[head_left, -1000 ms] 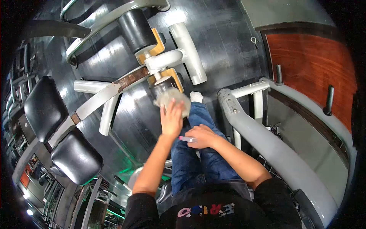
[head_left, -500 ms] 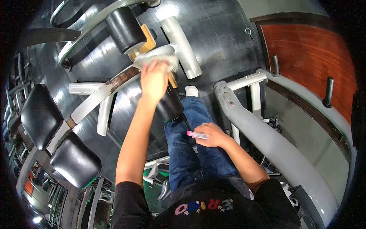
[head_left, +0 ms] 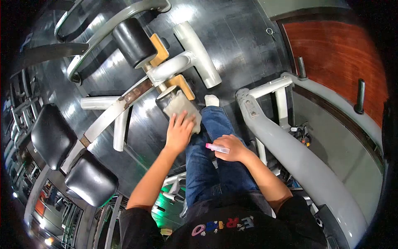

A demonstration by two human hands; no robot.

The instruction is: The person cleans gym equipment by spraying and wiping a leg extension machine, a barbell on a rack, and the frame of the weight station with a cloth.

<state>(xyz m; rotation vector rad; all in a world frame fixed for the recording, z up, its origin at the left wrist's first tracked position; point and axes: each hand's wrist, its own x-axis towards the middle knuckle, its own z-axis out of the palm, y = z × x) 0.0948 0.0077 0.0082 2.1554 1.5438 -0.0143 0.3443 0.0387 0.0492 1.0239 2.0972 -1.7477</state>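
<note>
My left hand (head_left: 180,133) presses a pale cloth (head_left: 182,108) against the black foam roller (head_left: 163,98) nearest my legs, fingers bent over the cloth's lower part. The cloth covers most of that roller. Close to my thigh, my right hand (head_left: 233,148) is closed around a small clear bottle (head_left: 219,148) with a pink end, lying sideways in the grip. Beyond the cloth, a curved silver frame piece (head_left: 171,68) joins the machine's beam, and a second black roller (head_left: 134,42) sits on the same bar.
Two black padded cushions (head_left: 92,177) stand on the left. A thick grey machine arm (head_left: 286,145) runs along my right side. A white tubular foot (head_left: 197,54) rests on the dark floor (head_left: 240,45). Tan plates (head_left: 159,49) flank the rollers.
My left hand has brought the cloth from the silver frame piece down onto the near roller. My right hand still grips the bottle in about the same place.
</note>
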